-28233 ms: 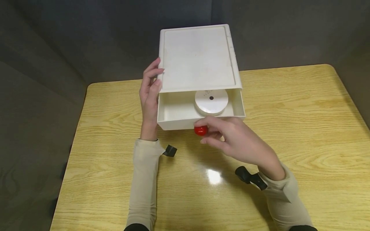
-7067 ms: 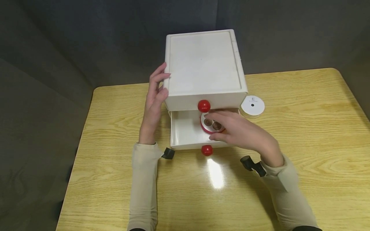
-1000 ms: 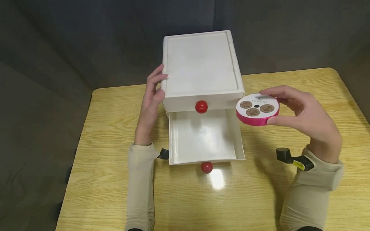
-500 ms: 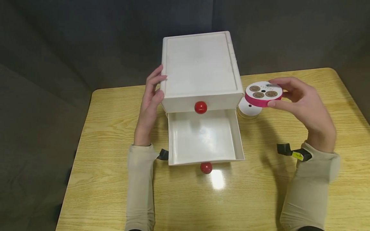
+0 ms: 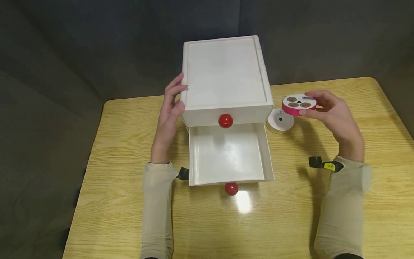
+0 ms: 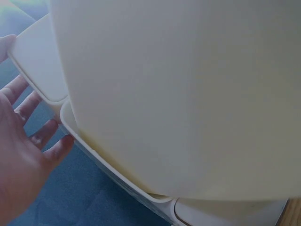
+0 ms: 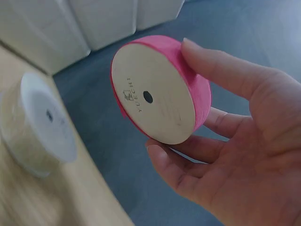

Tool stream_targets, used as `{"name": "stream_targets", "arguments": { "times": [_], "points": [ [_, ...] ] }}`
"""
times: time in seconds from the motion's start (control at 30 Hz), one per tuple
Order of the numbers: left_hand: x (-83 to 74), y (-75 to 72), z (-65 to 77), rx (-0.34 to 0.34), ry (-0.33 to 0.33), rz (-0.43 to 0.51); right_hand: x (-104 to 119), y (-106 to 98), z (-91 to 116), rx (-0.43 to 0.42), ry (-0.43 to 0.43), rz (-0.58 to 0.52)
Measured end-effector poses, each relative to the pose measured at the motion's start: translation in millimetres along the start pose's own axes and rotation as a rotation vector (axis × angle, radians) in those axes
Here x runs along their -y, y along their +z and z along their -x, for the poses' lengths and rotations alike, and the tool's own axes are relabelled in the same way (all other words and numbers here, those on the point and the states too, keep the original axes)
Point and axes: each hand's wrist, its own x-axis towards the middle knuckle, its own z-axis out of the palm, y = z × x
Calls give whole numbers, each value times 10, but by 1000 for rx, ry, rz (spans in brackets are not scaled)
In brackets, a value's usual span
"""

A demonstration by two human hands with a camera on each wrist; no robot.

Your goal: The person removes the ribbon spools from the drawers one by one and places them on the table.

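My right hand point(image 5: 336, 117) pinches a pink ribbon spool point(image 5: 299, 105) by its edge, thumb on the near side. In the right wrist view the pink ribbon point(image 7: 195, 87) is wound between white discs, and the spool hangs in the air above the table. Just left of it, a cream ribbon spool point(image 5: 280, 120) lies flat on the table beside a white drawer unit point(image 5: 226, 72). Against the unit's left side rests my left hand point(image 5: 169, 115), its fingers spread and fairly straight. The lower drawer point(image 5: 229, 154) is pulled out with nothing in it; the upper drawer point(image 5: 200, 117) is closed.
Red round knobs mark the upper drawer front point(image 5: 225, 121) and the lower one point(image 5: 231, 189). The wood-grain table point(image 5: 123, 144) carries everything, with a dark curtain point(image 5: 129, 43) behind it.
Earlier the upper drawer, holding a white spool, was pushed in and the lower one pulled out. The pink spool came out of it and has moved right, past the cream spool.
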Motion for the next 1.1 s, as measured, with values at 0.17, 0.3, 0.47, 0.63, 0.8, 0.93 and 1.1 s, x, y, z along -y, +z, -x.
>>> {"name": "stream_targets", "arguments": {
  "times": [0.17, 0.3, 0.47, 0.63, 0.8, 0.93, 1.1],
  "points": [
    [-6, -6, 0, -4, -3, -4, -212, -52, -69, -19, 30, -98],
    [-12, -14, 4, -7, -2, -9, -382, -85, -107, -52, 57, -241],
    [-23, -23, 4, -6, -3, -10, -534, -88, -137, -59, 112, -250],
    [-27, -32, 2, -12, -6, -14, -627, -90, -176, 5, 161, 15],
    [-21, -32, 4, -15, -6, -16, -680, -111, -210, 83, 177, 204],
    [-27, -23, 0, -11, -4, -4, -681, -114, -209, 105, 154, 264],
    [-28, -22, -4, -8, -1, -2, -680, -109, -206, 124, 148, 282]
  ]
}}
